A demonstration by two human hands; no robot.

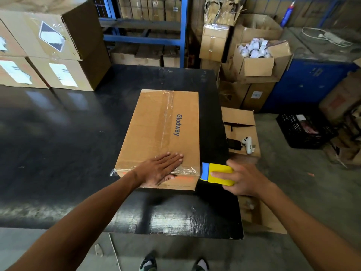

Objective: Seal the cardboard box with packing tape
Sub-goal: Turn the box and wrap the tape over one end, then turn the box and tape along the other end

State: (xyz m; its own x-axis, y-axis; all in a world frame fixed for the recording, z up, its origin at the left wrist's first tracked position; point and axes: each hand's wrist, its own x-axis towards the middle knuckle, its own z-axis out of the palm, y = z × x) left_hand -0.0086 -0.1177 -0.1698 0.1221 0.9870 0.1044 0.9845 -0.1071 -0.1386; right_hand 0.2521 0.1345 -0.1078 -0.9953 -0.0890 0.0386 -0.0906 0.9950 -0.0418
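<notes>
Two shoes point(172, 264) stand on grey concrete floor point(293, 173) below the glossy black table point(58, 133). On it lies the taped brown cardboard box point(156, 122); the left hand point(162, 167) presses flat, fingers spread, on its near edge. Beside the box, the right hand point(246, 178) grips a yellow-and-blue tape dispenser point(216, 174). Stacked cartons point(48, 51) and blue shelving point(144, 36) stand behind.
</notes>
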